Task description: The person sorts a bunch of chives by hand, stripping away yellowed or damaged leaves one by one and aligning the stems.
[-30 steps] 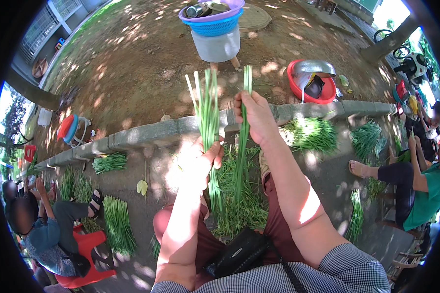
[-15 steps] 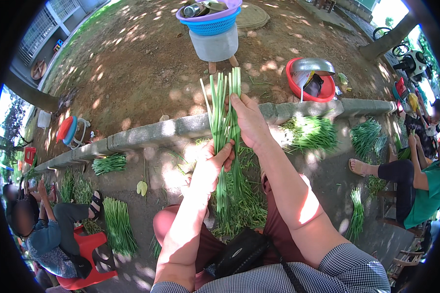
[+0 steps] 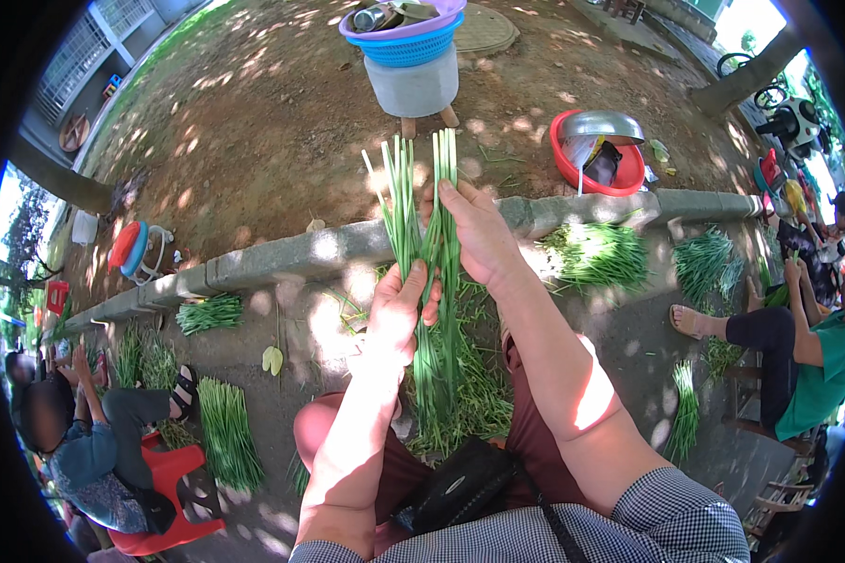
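At the far left a seated person (image 3: 84, 450) in a patterned top sat on a red plastic stool (image 3: 174, 502), with flat bundles of green stalks (image 3: 225, 432) laid on the ground beside them. Along the concrete curb (image 3: 282, 258) another small bundle (image 3: 208, 312) lay on the pavement. In the middle, the left hand (image 3: 399, 314) had its fingers clenched around the lower part of a bunch of long green chives (image 3: 422, 216), held upright in front of the curb. Just to the right and higher, the right hand (image 3: 474, 235) pinched the upper stalks of the same bunch between thumb and fingers. Beneath both hands a loose heap of chives (image 3: 460, 394) rested between the person's knees, above a black pouch (image 3: 460, 488) on the lap. Beyond the curb stood a grey bucket (image 3: 413, 84) topped with stacked baskets, and a red basin (image 3: 596, 155) holding a metal bowl. At the right, more green bundles (image 3: 596, 255) lay by the curb near a person in a green shirt (image 3: 817, 361)
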A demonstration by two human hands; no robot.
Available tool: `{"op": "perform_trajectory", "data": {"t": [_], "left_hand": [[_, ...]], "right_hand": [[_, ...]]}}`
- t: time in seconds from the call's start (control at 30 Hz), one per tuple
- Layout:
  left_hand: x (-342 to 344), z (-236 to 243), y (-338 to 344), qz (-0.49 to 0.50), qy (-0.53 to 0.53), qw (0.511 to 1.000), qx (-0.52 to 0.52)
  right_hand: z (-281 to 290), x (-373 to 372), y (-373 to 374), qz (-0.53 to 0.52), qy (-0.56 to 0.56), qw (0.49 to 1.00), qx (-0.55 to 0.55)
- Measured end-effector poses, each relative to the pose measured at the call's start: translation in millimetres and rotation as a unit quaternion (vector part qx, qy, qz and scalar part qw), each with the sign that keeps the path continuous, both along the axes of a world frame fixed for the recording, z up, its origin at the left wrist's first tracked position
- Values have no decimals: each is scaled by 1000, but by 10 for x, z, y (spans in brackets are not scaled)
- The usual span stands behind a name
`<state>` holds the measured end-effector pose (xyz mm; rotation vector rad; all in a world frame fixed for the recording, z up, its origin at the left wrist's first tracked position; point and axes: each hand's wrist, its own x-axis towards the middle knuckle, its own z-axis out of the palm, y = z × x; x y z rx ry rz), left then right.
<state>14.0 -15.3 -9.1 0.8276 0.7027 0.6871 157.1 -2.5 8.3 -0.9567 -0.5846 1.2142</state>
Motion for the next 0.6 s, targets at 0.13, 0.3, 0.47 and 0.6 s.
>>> {"op": "perform_trajectory", "data": {"t": [0.13, 0.3, 0.47, 0.6], "left_hand": [[-2, 11, 10, 3, 3, 1000, 13], [-24, 3, 53, 39, -4, 999, -26], [-152, -33, 181, 68, -22, 997, 0], [-294, 13, 308, 71, 6, 997, 22]], "right_hand": [[28, -15, -18, 23, 51, 998, 14], [168, 20, -78, 22, 130, 991, 11], [266, 377, -161, -16, -8, 998, -58], [72, 595, -148, -173, -468, 858, -120]]}}
